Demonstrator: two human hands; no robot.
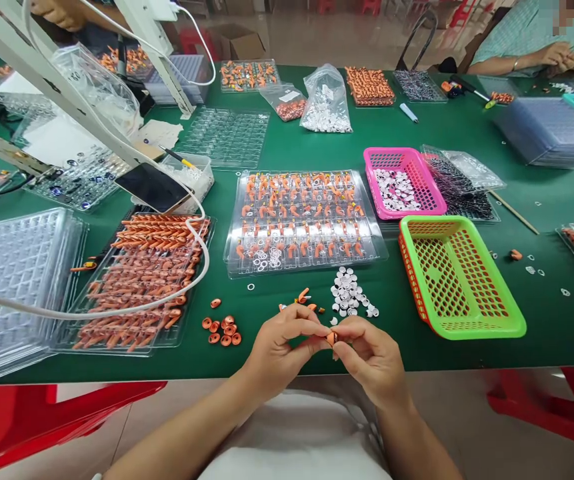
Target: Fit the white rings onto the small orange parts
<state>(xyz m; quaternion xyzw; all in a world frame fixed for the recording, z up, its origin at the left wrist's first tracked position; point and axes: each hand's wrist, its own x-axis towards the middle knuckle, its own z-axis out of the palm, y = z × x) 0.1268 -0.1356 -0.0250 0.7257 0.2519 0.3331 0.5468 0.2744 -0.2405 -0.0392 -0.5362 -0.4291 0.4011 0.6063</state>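
Observation:
Between the fingertips of both hands is a small orange part (331, 338) with a dark spot on its right side; its exact kind I cannot make out. My left hand (287, 340) pinches it from the left. From the right, my right hand (371, 357) grips it with thumb and fingers closed. Just beyond my hands lie white round caps (347, 293) in a loose pile and a few orange pieces (305, 294), partly hidden by my left hand. Several copper-coloured cups (225, 327) lie left of my left hand.
A clear tray (237, 260) of orange curved parts lies ahead. Right of it stand a pink basket (374, 157) with white pieces and a green basket (509, 327). A phone (154, 187), a white cable (205, 260) and a tray of orange parts (137, 287) are left. Co-workers sit opposite.

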